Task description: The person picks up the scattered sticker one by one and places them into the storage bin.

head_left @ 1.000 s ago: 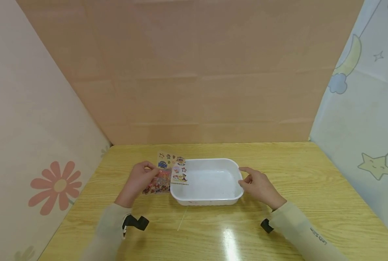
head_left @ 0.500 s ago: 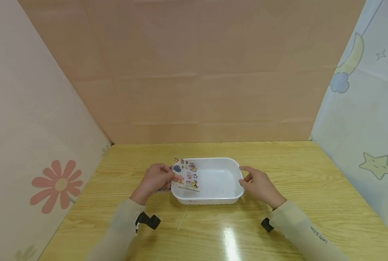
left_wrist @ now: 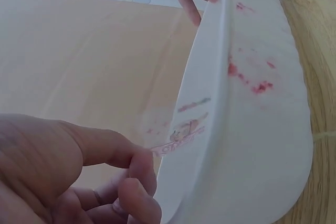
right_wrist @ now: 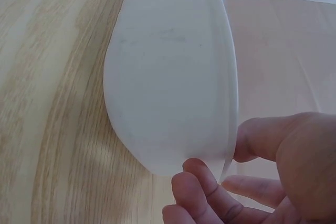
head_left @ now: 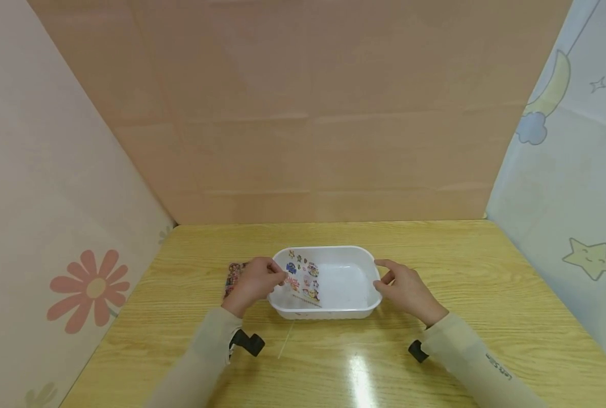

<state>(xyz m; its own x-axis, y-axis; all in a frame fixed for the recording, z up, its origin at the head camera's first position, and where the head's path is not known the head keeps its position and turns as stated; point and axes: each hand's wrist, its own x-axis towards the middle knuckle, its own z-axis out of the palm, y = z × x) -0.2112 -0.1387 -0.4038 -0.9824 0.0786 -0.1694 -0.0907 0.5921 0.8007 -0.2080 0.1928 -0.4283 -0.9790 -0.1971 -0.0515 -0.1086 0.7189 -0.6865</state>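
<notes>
My left hand [head_left: 259, 279] pinches a clear plastic sheet printed with small cartoon pictures [head_left: 310, 283] between thumb and forefinger. The sheet hangs tilted over the left part of a white plastic basin [head_left: 348, 289]. In the left wrist view, the sheet's pink lettering [left_wrist: 178, 142] shows past the fingertips, beside the rim. At the basin's right end my right hand [head_left: 407, 289] holds the rim. The right wrist view shows its thumb [right_wrist: 257, 139] at the rim and other fingers against the outer wall.
Partly behind my left hand, a colourful cartoon-printed packet [head_left: 233, 277] lies on the wooden table [head_left: 461, 272]. A thin pale strand [head_left: 285, 340] lies in front of the basin. Red smudges [left_wrist: 260, 85] mark the basin's outer wall. Printed cloth walls [head_left: 303, 113] surround the table.
My left hand has moved right, carrying the clear sheet off the packet and over the basin. The packet stays on the table at left. My right hand has kept its place on the rim.
</notes>
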